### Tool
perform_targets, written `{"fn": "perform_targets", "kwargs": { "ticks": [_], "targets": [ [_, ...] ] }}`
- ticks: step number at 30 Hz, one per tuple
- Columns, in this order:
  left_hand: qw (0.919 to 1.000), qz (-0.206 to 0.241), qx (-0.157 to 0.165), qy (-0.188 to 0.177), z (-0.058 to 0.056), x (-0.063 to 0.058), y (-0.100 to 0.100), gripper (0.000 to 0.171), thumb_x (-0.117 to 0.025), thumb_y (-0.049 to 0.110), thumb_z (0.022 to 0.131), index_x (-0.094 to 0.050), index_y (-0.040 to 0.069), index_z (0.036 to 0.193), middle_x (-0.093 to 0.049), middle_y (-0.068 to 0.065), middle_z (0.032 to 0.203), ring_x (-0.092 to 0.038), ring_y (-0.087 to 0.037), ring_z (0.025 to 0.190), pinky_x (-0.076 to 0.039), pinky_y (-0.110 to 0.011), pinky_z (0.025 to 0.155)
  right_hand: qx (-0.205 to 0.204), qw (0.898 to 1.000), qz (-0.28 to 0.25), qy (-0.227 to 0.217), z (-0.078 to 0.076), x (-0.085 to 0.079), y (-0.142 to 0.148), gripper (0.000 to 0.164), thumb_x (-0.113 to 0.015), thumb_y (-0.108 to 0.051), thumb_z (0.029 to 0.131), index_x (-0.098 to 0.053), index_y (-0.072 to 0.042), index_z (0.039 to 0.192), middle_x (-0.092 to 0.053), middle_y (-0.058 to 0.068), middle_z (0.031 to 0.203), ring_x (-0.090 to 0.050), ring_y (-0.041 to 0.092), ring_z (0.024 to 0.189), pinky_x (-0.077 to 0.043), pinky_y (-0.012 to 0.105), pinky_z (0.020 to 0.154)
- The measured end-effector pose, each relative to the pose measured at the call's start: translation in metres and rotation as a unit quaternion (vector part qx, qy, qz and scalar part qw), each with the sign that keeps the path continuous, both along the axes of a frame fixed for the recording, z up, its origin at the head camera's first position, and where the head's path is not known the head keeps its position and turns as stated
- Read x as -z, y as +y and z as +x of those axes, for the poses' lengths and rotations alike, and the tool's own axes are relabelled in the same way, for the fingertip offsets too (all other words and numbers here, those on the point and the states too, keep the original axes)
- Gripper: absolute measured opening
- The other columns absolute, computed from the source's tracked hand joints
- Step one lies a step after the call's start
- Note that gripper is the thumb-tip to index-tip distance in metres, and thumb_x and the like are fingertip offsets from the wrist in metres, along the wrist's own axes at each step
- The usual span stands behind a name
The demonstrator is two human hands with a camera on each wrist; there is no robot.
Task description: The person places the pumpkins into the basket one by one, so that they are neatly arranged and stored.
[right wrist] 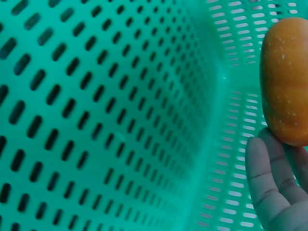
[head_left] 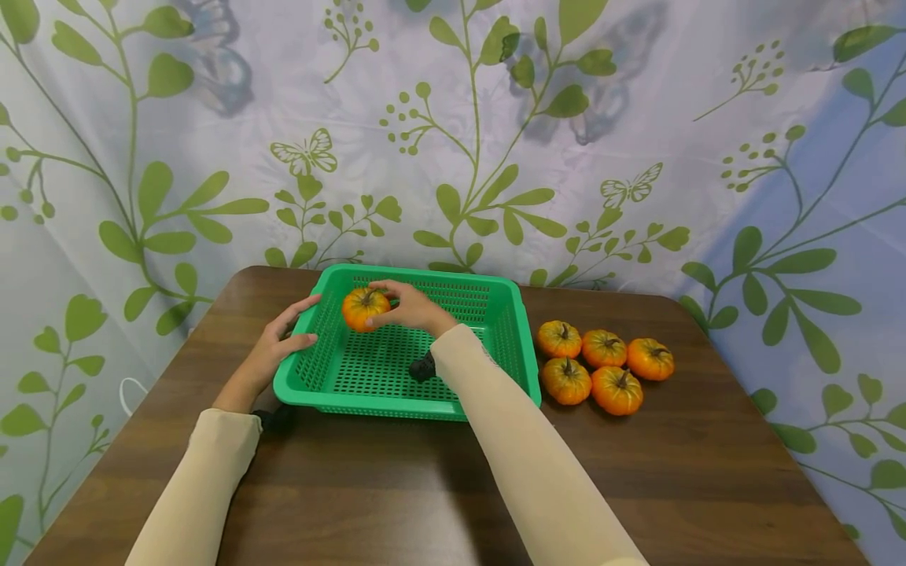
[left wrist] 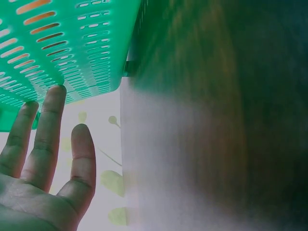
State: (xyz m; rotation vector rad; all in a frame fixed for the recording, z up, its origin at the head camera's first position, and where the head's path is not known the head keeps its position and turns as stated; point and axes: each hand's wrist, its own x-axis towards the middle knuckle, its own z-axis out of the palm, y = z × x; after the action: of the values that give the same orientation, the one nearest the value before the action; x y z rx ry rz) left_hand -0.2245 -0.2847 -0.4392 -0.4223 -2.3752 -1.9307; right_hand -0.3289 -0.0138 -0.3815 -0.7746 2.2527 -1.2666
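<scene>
A small orange pumpkin (head_left: 366,309) with a brown stem hangs over the left part of the green plastic basket (head_left: 396,408). My right hand (head_left: 414,309) grips it from the right, thumb at the near side and fingers at the far side. In the right wrist view, the pumpkin (right wrist: 288,82) shows above the fingertips, with the perforated basket floor behind. At the basket's left rim is my left hand (head_left: 272,354), thumb and index finger across the edge. Its other fingers (left wrist: 48,120) stretch straight along the outer wall in the left wrist view.
Several more small pumpkins (head_left: 605,348) sit grouped on the brown wooden table (head_left: 679,456), just right of the basket. A curtain (head_left: 425,118) with green leaves and butterflies hangs behind the table. A thin white cable (head_left: 126,393) curves by the left table edge.
</scene>
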Motion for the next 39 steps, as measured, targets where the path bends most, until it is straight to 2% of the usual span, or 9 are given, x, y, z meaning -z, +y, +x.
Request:
{"fn": "perform_targets", "kwargs": {
  "ticks": [4, 12, 15, 23, 32, 35, 39],
  "targets": [
    [1.0000, 0.000, 0.000, 0.002, 0.000, 0.001, 0.000, 0.066, -0.055, 0.010, 0.107, -0.037, 0.013, 0.170, -0.031, -0.024, 0.170, -0.051, -0.011, 0.126, -0.050, -0.020, 0.094, 0.000, 1.000, 0.024, 0.008, -0.002, 0.006, -0.002, 0.077, -0.079, -0.013, 0.100, -0.042, -0.010, 0.167, -0.043, 0.019, 0.165, -0.044, 0.036, 0.151, -0.049, 0.047, 0.114],
    [1.0000, 0.004, -0.002, -0.005, 0.001, -0.001, 0.002, 0.065, -0.056, 0.010, 0.107, -0.037, 0.013, 0.170, -0.031, -0.022, 0.171, -0.044, -0.015, 0.134, -0.049, -0.020, 0.096, -0.001, 0.997, 0.076, 0.021, -0.005, 0.015, -0.002, 0.075, -0.078, -0.015, 0.101, -0.043, -0.010, 0.167, -0.040, 0.017, 0.168, -0.042, 0.036, 0.152, -0.045, 0.050, 0.118],
    [1.0000, 0.007, -0.001, -0.006, 0.001, -0.001, 0.002, 0.065, -0.056, 0.010, 0.107, -0.037, 0.013, 0.170, -0.032, -0.023, 0.169, -0.047, -0.017, 0.132, -0.051, -0.020, 0.094, -0.002, 0.996, 0.085, 0.016, -0.005, 0.017, -0.003, 0.076, -0.079, -0.015, 0.100, -0.043, -0.012, 0.167, -0.040, 0.018, 0.168, -0.043, 0.037, 0.152, -0.046, 0.050, 0.117],
    [0.9999, 0.010, -0.002, -0.004, 0.000, 0.000, 0.001, 0.066, -0.056, 0.009, 0.107, -0.039, 0.015, 0.170, -0.034, -0.024, 0.168, -0.049, -0.012, 0.129, -0.051, -0.020, 0.093, -0.019, 0.990, 0.133, 0.032, -0.006, 0.023, -0.007, 0.077, -0.079, -0.018, 0.102, -0.041, -0.017, 0.169, -0.043, 0.019, 0.167, -0.046, 0.037, 0.150, -0.046, 0.051, 0.117],
    [0.9999, 0.012, 0.003, -0.001, -0.001, 0.002, 0.001, 0.066, -0.055, 0.009, 0.108, -0.037, 0.016, 0.170, -0.037, -0.027, 0.164, -0.055, -0.008, 0.121, -0.053, -0.021, 0.091, 0.004, 0.989, 0.140, 0.044, -0.003, 0.023, -0.005, 0.071, -0.076, -0.022, 0.104, -0.041, -0.010, 0.165, -0.044, 0.018, 0.166, -0.046, 0.036, 0.150, -0.044, 0.049, 0.119],
    [0.9999, 0.011, 0.002, -0.001, -0.001, 0.002, 0.001, 0.065, -0.056, 0.009, 0.108, -0.038, 0.018, 0.170, -0.037, -0.026, 0.164, -0.055, -0.008, 0.120, -0.054, -0.021, 0.091, 0.007, 0.989, 0.141, 0.045, 0.000, 0.020, -0.005, 0.070, -0.075, -0.024, 0.105, -0.042, -0.011, 0.165, -0.045, 0.017, 0.166, -0.047, 0.036, 0.149, -0.044, 0.049, 0.118],
    [0.9999, 0.013, -0.002, -0.003, 0.000, 0.002, 0.001, 0.064, -0.056, 0.009, 0.109, -0.040, 0.020, 0.170, -0.045, -0.020, 0.156, -0.059, -0.010, 0.117, -0.056, -0.024, 0.088, 0.012, 0.990, 0.133, 0.041, 0.002, 0.017, -0.006, 0.072, -0.075, -0.024, 0.105, -0.041, -0.011, 0.166, -0.047, 0.016, 0.165, -0.049, 0.035, 0.148, -0.046, 0.049, 0.117]
  ]
}}
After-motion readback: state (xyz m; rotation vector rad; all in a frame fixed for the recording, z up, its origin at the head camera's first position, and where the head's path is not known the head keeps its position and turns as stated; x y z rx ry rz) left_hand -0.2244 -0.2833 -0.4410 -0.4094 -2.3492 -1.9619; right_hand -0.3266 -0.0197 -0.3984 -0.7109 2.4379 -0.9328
